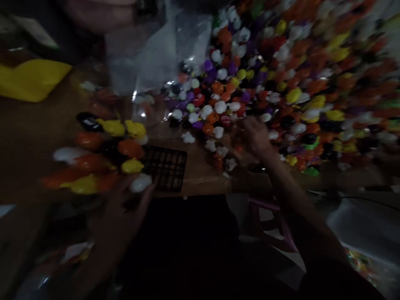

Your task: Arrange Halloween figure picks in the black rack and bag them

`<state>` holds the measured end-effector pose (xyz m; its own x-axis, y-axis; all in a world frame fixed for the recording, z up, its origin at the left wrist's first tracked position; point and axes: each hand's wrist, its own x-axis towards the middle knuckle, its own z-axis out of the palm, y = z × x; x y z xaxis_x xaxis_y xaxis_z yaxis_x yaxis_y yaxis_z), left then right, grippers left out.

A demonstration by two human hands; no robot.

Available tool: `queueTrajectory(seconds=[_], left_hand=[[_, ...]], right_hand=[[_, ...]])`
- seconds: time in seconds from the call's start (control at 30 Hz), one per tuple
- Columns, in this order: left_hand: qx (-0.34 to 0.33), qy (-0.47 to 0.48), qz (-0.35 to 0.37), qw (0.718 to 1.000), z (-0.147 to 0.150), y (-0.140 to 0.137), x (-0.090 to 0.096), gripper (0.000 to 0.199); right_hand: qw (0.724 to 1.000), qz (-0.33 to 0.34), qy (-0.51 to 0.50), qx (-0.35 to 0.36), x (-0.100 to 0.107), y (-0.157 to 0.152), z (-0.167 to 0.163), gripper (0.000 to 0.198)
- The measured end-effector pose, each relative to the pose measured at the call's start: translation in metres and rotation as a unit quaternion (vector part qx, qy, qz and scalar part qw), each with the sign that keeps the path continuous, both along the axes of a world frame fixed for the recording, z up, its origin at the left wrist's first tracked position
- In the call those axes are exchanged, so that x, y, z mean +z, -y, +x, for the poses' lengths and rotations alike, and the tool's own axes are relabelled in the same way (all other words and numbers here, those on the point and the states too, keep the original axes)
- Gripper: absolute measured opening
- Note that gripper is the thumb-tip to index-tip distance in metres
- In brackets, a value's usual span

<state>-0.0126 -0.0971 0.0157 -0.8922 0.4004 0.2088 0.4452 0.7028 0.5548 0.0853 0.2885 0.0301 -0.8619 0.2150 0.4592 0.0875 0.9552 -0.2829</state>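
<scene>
The half-curled left hand holds a white figurine at the tabletop's near edge, left of the black grid tray — right hand at the figurine pile, grip too blurred to tell.

A yellow sheet, perhaps plastic, lies left, a pink stool below.

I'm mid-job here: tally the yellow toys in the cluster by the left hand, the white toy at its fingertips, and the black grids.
Yellow toys in the cluster: 4 distinguishable through the blur
White toy at the left hand's fingertips: 1
Black grid: 1
Total: 6
</scene>
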Motion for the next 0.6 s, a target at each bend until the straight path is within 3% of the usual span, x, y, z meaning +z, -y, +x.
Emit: queueTrajectory(seconds=[0.07, 0.1, 0.17, 0.27, 0.4, 0.6], left_hand=[[0.007, -0.015, 0.019, 1.0, 0.002, 0.002, -0.001, 0.038], [0.007, -0.024, 0.035, 0.999, 0.003, 0.003, -0.002, 0.038], [0.005, -0.034, 0.063, 0.997, 0.003, 0.005, -0.003, 0.036], [0.003, -0.031, 0.073, 0.997, 0.005, 0.007, -0.004, 0.034], [-0.002, -0.043, 0.045, 0.998, 0.005, 0.012, -0.003, 0.033], [-0.073, -0.012, 0.009, 0.997, -0.007, 0.032, -0.017, 0.031]], right_hand=[[0.997, -0.035, -0.066, -0.017, 0.014, 0.024, -0.001, 0.013], [0.99, -0.096, -0.105, -0.023, 0.018, 0.042, -0.004, 0.013], [0.962, -0.246, -0.11, 0.035, 0.019, 0.084, -0.014, 0.015], [0.929, -0.338, -0.08, 0.125, 0.003, 0.135, -0.04, 0.02], [0.908, -0.375, -0.042, 0.18, -0.02, 0.156, -0.069, 0.019], [0.902, -0.341, 0.013, 0.263, -0.02, 0.181, -0.071, 0.013]])
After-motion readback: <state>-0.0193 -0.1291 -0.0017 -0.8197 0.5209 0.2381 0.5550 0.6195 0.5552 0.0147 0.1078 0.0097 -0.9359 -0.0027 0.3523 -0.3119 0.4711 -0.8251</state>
